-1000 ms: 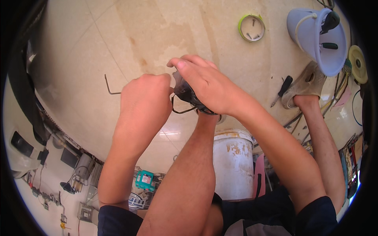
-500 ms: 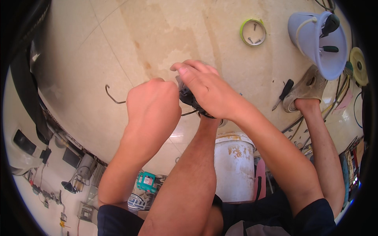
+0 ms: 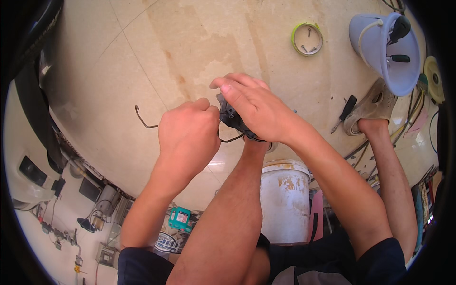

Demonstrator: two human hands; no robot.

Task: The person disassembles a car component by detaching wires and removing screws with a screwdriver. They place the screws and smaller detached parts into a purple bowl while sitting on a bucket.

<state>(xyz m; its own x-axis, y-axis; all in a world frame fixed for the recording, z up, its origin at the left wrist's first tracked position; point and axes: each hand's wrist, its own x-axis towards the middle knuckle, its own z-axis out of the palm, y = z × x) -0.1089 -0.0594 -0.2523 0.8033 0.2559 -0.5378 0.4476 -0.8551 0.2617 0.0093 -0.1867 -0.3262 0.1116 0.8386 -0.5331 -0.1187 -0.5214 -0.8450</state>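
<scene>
My left hand point(image 3: 189, 130) is closed in a fist at the middle of the view. A thin dark wire point(image 3: 146, 122) with a bent tip sticks out from its left side. A dark curved length also shows between that fist and a black part point(image 3: 232, 118); I cannot tell whether it is the same wire. My right hand point(image 3: 259, 107) lies over the black part from the right, thumb and fingers curled around its far side, hiding most of it. The part sits above my foot, just beyond the shin.
A white bucket point(image 3: 285, 204) stands between my legs. On the right are a pale blue bucket point(image 3: 375, 42) with dark-handled tools and a screwdriver point(image 3: 344, 114) beside my shoe point(image 3: 375, 107). A green-yellow ring point(image 3: 294, 40) encircles several screws. A teal tool battery point(image 3: 180, 218) lies lower left.
My left fist has shifted slightly right and nearer, and the bent wire end has moved with it. My right hand keeps its hold on the black part.
</scene>
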